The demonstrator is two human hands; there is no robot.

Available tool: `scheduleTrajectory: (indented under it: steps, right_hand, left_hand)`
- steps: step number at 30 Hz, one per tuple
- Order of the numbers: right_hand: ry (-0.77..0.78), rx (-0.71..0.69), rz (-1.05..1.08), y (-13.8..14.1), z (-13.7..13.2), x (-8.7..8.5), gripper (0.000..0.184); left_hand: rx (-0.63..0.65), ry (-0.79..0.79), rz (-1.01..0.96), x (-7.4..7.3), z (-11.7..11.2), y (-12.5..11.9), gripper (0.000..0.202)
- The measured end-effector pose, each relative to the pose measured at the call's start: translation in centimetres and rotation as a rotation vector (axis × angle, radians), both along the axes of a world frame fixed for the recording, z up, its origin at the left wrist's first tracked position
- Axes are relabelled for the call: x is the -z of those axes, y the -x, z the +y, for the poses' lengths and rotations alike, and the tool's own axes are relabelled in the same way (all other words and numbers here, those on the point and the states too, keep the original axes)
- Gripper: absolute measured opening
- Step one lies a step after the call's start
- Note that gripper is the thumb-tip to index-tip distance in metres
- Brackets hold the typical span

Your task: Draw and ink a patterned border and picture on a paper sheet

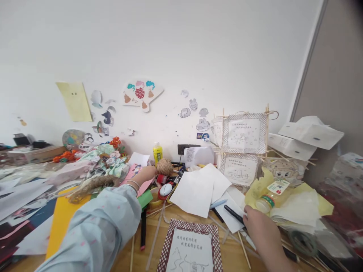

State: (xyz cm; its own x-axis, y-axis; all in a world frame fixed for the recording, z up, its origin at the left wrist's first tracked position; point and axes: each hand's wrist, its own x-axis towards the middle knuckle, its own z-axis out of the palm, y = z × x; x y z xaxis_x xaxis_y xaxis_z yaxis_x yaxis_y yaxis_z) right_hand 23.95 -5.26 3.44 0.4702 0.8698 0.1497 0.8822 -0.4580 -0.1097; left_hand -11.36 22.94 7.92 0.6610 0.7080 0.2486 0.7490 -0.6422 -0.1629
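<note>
My left hand (145,175), in a pale blue sleeve with a bracelet at the wrist, reaches across to the back of the table. It is beside a ball of brown twine (164,166) and over a pink sheet (145,186); its fingers are mostly hidden. My right hand (260,224) is closed around the near end of a black pen (233,214), which slants over white paper (195,189). In front lies a card with a brown lattice border (190,249), bearing handwriting and a line drawing.
A yellow glue bottle (157,153) stands by the wall. A stick frame holding drawn cards (244,133) is at the back right. A clear bottle with a green-edged label (266,202) lies on yellow paper. Paper, cloth and an orange-yellow sheet (62,215) crowd the left.
</note>
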Motion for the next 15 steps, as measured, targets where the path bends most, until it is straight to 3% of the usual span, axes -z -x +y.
scheduleTrajectory:
  steps: [4,10,15]
  right_hand:
    - [-0.021,-0.049,-0.008,-0.1,0.5,1.1,0.022]
    - [-0.108,-0.073,-0.117,2.3,1.6,3.0,0.021]
    - [-0.304,-0.332,-0.279,4.9,2.1,4.5,0.017]
  left_hand:
    - [-0.181,0.157,0.166,0.4,-0.4,-0.7,0.032]
    - [-0.219,0.184,0.213,0.9,-1.3,-2.0,0.032]
    - [-0.221,0.181,0.194,0.8,-2.0,-2.6,0.032]
